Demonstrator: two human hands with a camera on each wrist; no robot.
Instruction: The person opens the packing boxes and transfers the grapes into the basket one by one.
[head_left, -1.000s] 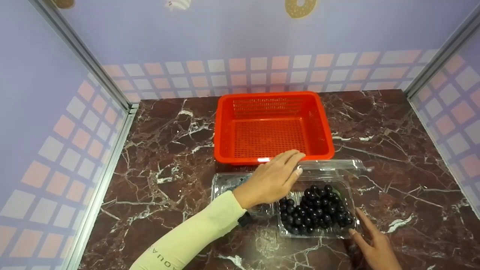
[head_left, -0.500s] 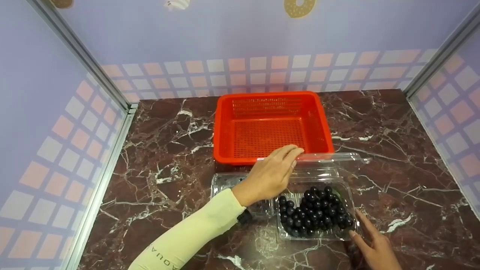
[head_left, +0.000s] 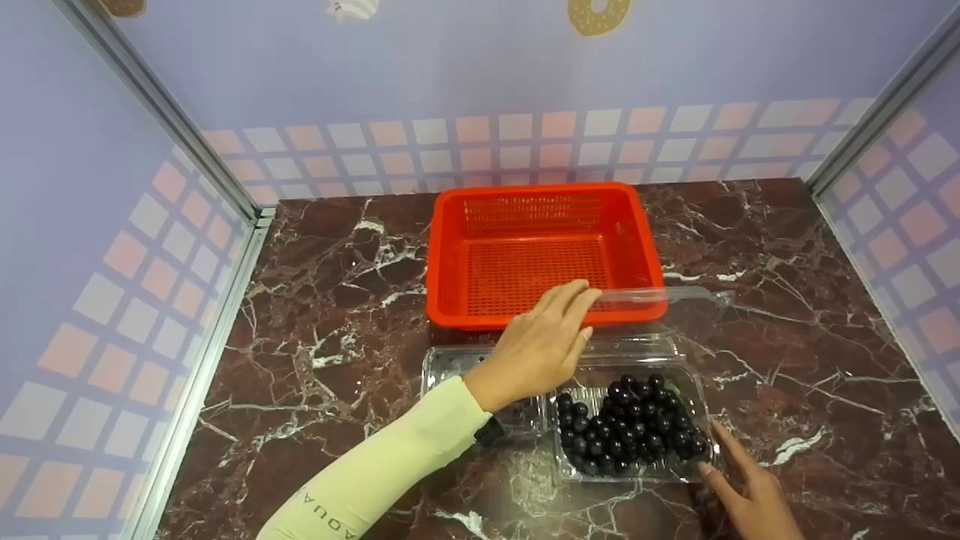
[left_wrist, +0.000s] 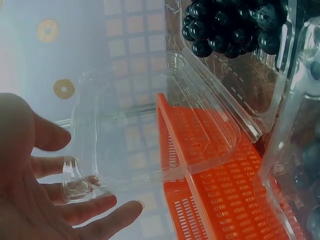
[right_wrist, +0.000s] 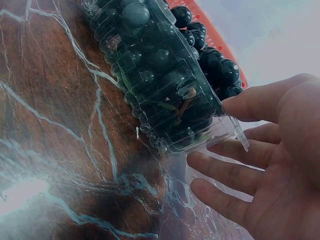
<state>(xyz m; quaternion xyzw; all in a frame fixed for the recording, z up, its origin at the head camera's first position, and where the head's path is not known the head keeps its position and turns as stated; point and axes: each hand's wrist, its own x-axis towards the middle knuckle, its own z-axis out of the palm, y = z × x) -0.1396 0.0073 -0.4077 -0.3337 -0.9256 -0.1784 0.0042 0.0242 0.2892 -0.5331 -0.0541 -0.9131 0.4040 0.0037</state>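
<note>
A clear plastic clamshell box [head_left: 631, 476] holds dark grapes [head_left: 637, 424] in front of the basket. Its hinged lid [left_wrist: 135, 150] leans back over the red basket's near rim. My left hand [head_left: 536, 345] touches the lid's left corner with fairly straight fingers [left_wrist: 90, 210], the thumb standing apart. At the box's near right corner is my right hand [head_left: 750, 487]. Its thumb lies at the rim and its fingers [right_wrist: 225, 172] along the wall, the corner held between them. Green and brown stem bits show through the wall in the right wrist view.
The red perforated basket [head_left: 435, 255] stands behind the box. A second clear container [head_left: 450, 364] sits left of it, partly under my left forearm, with dark fruit seen through it in the left wrist view. Patterned panels [head_left: 465, 67] enclose the dark marbled table [head_left: 330, 300].
My left hand has moved up and away, swinging the lid further back over the basket's near rim. The right hand stays at the box's corner.
</note>
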